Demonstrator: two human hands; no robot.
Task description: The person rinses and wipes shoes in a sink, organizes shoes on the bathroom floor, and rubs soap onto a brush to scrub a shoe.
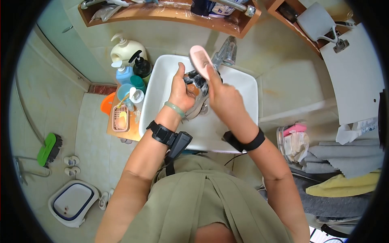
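Observation:
In the head view, my right hand (222,95) is closed around a pink scrubbing brush (199,58), whose back faces up. The brush is over a wet, dark and grey item (198,106) with white suds on it; its kind is hard to make out. My left hand (182,91) holds this item from the left, thumb stretched up and the other fingers partly hidden by it. Both hands are above the white washbasin (160,71), in front of the metal tap (227,50). A green bangle (175,108) circles my left wrist.
Left of the basin stand several pump bottles (142,67) and a pink soap dish (120,118). A wooden shelf (170,15) spans the wall above. Towels (344,158) hang at right. On the floor are a folding tub (73,202) and a green brush (48,149).

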